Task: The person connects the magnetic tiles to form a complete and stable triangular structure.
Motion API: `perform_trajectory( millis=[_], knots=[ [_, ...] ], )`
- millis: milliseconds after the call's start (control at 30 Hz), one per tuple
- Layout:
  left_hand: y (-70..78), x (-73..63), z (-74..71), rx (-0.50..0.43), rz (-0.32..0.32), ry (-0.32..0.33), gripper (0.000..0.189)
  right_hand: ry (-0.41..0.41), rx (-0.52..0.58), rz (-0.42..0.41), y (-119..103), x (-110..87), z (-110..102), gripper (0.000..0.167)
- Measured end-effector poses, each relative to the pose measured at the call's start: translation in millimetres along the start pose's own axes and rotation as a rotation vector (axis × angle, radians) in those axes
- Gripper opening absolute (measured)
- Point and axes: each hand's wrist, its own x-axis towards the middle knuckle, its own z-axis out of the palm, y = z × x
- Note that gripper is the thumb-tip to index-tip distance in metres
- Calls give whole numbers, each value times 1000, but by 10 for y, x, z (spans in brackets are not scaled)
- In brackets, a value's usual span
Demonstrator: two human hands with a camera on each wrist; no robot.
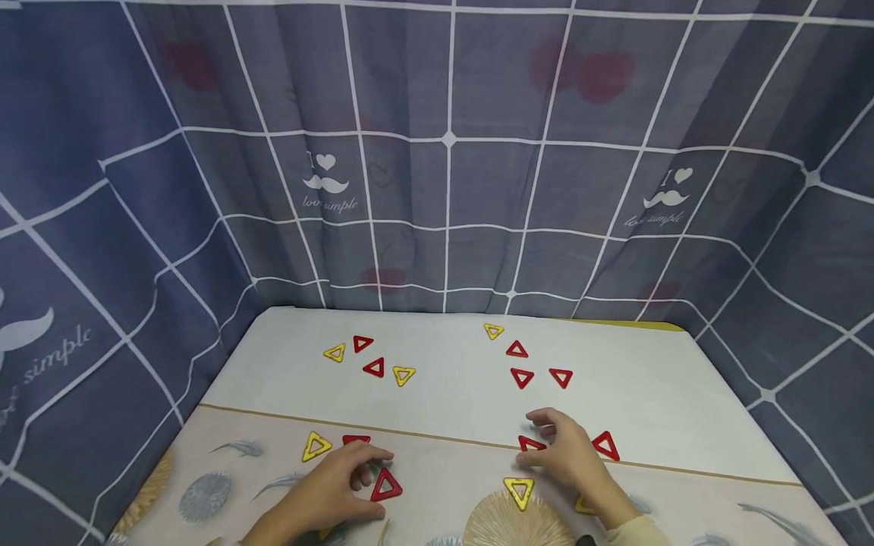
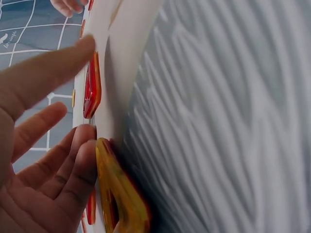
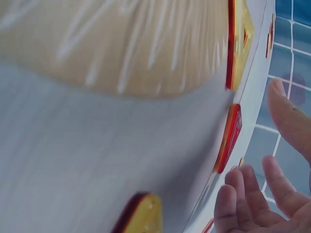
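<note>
My left hand hovers low over the table's near left part, thumb and fingers apart and holding nothing. Beside its fingertips lies a red triangle; another red triangle is partly hidden behind the hand. A yellow triangle lies left of them. In the left wrist view a yellow triangle is close to the fingers. My right hand, loosely spread with nothing in it, reaches over a red triangle. Near it lie a yellow triangle, a red triangle and a mostly covered yellow triangle.
Two loose groups of red and yellow triangles lie farther back, including a yellow triangle on the left and a red triangle on the right. Behind the patterned tabletop, a blue gridded curtain hangs at the back and sides.
</note>
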Motion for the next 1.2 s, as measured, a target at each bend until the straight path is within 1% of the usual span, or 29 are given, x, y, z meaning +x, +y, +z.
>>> perform_trajectory(
  millis=[133,200,400,567,867,1000,1133,1200],
  knots=[
    [15,43,-7,-29,7,-3,58,-29,-36,51,30,11,-57,68],
    [22,57,-10,-43,-13,-6,57,-42,-42,64,42,12,-70,68],
    [33,66,9,-117,-59,-26,51,-63,-40,69,66,20,-66,65],
    [52,59,49,-155,-61,-25,46,-75,-50,80,75,29,-49,61],
    [91,100,108,-99,-42,-7,45,-73,-63,92,88,29,-33,56],
    [117,120,117,-110,-35,-16,47,-74,-63,98,79,21,-36,53],
    [142,143,126,-127,-60,-20,46,-77,-65,94,74,22,-36,51],
    [156,151,133,-118,-75,-19,45,-77,-69,95,73,24,-35,50]
  ],
)
